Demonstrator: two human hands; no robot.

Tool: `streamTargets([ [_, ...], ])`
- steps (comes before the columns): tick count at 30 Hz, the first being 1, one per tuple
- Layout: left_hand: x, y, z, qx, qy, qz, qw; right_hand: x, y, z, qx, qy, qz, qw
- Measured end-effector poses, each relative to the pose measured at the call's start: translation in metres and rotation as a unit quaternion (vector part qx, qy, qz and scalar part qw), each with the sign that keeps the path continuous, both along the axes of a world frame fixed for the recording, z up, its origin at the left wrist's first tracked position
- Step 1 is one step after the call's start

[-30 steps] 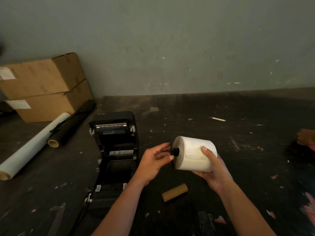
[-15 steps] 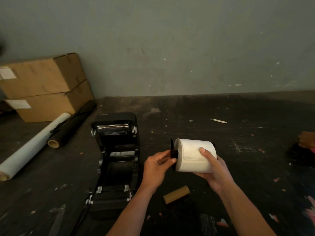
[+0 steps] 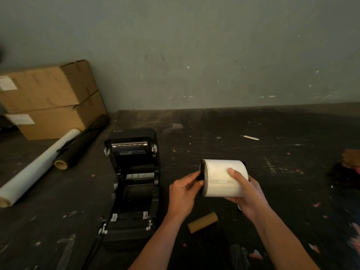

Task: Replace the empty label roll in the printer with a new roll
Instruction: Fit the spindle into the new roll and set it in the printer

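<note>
Head view: a person holds a new roll of white labels (image 3: 224,177) in the air above a dark, paint-flecked tabletop (image 3: 272,152), just to the right of an open black label printer (image 3: 134,184) whose lid is tipped back and whose roll bay shows no roll inside. The right hand (image 3: 246,193) cradles the roll from below and behind, thumb pressed across the front of the paper and fingers closed around its far side. The left hand (image 3: 182,191) is closed on the black spindle flange (image 3: 202,173) at the roll's left end, fingertips pinching it against the paper's edge; a second black flange appears to sit at the right end, mostly hidden.

The spent brown cardboard core (image 3: 202,222) lies on the tabletop below the hands, near the printer's front right corner and apart from both hands. Two stacked cardboard boxes (image 3: 48,98) stand at the far left against the wall, with a roll of clear film (image 3: 37,168) and a dark roll (image 3: 83,141) lying beside them.

The label roll looks fairly light and firm across its width, but its outer wraps are soft paper that could loosen or crease under a hard squeeze. It is best held as here: palm under the body, with the stiff plastic ends taken for steering. The loose leading edge faces the person, under the right thumb. The roll appears not yet seated; lowering it into the bay will likely call for the spindle ends to line up with the side slots.
</note>
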State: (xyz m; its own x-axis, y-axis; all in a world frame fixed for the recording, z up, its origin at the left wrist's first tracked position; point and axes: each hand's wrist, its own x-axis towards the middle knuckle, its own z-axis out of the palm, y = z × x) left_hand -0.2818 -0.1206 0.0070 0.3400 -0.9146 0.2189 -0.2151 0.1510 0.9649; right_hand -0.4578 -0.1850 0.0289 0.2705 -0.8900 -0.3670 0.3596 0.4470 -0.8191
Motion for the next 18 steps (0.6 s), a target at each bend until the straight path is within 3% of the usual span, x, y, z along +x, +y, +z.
streamTargets([
  [6, -0.009, 0.003, 0.005, 0.064, 0.024, 0.012, 0.998, 0.006, 0.003, 0.002, -0.020, 0.034, 0.001, 0.999],
  [8, -0.009, 0.005, 0.013, 0.085, 0.092, 0.024, 0.992, 0.010, 0.004, 0.004, -0.030, 0.038, -0.002, 0.999],
  [11, 0.002, 0.005, 0.030, 0.119, 0.185, 0.023, 0.975, 0.023, 0.005, 0.009, -0.085, 0.073, 0.014, 0.994],
  [15, 0.024, 0.011, 0.042, 0.123, 0.172, 0.048, 0.976, 0.056, 0.006, 0.015, -0.179, 0.155, 0.018, 0.971],
  [18, 0.039, 0.021, 0.045, 0.117, 0.229, 0.104, 0.961, 0.080, 0.006, 0.019, -0.245, 0.190, 0.064, 0.949],
])
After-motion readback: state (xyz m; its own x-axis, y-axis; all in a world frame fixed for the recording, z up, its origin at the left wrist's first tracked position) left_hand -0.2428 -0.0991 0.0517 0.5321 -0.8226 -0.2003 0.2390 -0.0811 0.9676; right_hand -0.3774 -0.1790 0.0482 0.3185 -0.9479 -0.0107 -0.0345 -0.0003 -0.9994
